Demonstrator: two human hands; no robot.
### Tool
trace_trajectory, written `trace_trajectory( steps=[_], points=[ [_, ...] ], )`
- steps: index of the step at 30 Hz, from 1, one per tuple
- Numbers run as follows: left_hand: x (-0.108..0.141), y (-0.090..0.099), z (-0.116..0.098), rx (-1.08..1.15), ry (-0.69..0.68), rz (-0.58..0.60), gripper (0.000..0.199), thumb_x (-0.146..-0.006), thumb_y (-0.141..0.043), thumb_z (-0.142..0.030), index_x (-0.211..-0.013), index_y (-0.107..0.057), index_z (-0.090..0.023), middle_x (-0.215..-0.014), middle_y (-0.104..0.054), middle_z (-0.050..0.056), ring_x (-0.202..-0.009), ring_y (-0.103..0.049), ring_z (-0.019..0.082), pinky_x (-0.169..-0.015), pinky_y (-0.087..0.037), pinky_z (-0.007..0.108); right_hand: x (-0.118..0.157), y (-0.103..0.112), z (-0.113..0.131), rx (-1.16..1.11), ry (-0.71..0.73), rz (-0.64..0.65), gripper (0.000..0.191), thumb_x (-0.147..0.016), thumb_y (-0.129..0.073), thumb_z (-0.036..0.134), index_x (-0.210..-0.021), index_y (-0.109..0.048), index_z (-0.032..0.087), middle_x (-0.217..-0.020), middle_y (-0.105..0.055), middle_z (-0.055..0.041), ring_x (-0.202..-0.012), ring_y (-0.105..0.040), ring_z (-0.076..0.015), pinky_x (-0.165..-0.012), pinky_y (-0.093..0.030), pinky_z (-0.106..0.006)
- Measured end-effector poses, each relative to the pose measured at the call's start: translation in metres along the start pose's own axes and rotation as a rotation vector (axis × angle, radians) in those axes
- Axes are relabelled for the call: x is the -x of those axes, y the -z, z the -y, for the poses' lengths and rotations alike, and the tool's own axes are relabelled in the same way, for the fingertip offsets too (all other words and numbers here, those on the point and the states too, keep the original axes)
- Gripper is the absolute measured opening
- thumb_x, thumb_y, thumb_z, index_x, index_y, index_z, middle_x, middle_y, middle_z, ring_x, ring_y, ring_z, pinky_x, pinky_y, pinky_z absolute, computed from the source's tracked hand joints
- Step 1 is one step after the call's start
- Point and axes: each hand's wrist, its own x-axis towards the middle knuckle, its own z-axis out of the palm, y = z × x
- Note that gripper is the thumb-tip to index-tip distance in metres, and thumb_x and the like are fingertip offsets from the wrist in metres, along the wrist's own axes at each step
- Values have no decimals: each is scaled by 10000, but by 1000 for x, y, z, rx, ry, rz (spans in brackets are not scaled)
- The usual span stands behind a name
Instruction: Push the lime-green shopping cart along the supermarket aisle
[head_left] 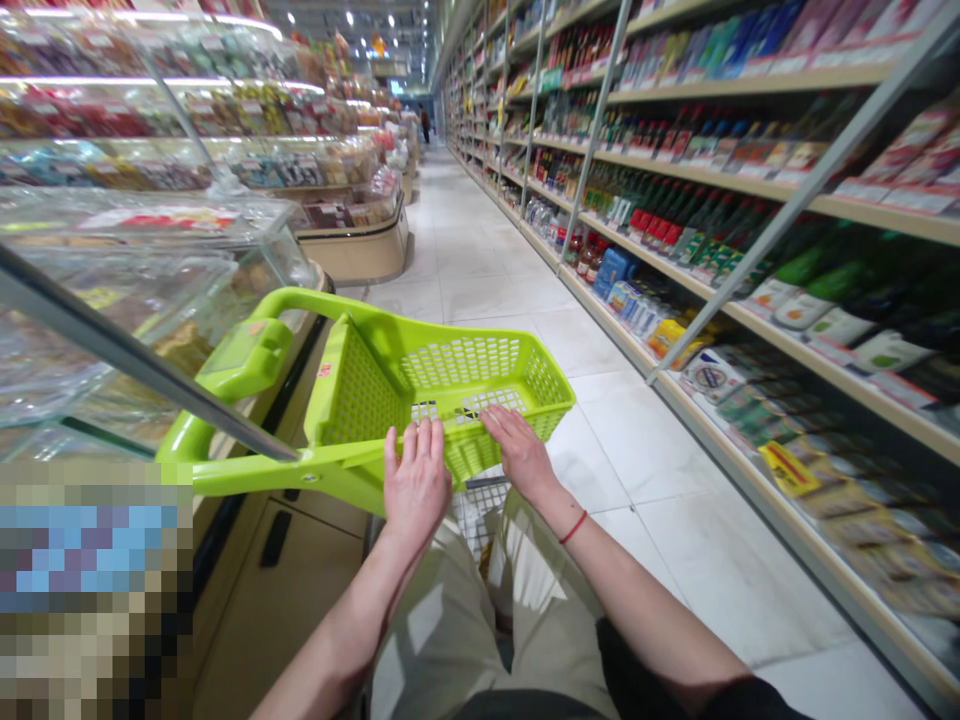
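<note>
I monitor the left hand (418, 468) and right hand (519, 450), extended flat, no grip visible, on the lime-green perforated plastic trolley (450, 362), beside the edge of the beige cabinet (292, 590); uneven pushing could cause scraping.

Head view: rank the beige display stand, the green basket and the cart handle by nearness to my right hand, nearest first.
1. Green basket: directly at the right hand, whose fingers lie over its near rim.
2. Cart handle: off to the left, past the left hand.
3. Beige display stand: farthest, ahead and to the left, beyond the basket.
</note>
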Motion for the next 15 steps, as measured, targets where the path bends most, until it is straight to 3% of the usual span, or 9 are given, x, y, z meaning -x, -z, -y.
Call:
trace_trajectory(
  steps=[4, 11, 15],
  points=[
    [0, -2, 0, 1, 4, -10, 586, -830, -451, -156, -1408, -470, -66, -1407, -551, 169, -1297, -491, 325, -1203, -146, 526, 2, -1, 0, 11, -48, -14, 668, -802, -341, -75, -1416, -508, 128, -1405, -565, -163, -1390, -442, -215, -1160, -388, -470],
    [1, -1, 1, 0, -7, -15, 569, -847, -441, -158, -1405, -474, -57, -1399, -558, 174, -1303, -487, 323, -1204, -152, 534, -16, -15, 46, -86, 93, 20, 613, -873, -368, -3, -1465, -437, 141, -1460, -514, -139, -1424, -386, -198, -1179, -359, -453],
    [1, 0, 0, 7, -3, -12, 583, -837, -445, -155, -1411, -469, -57, -1403, -554, 176, -1305, -486, 325, -1201, -162, 536, -15, -13, 40, -62, 104, 20, 588, -879, -363, -3, -1441, -471, 132, -1453, -522, -132, -1410, -411, -194, -1177, -365, -433]
  ],
)
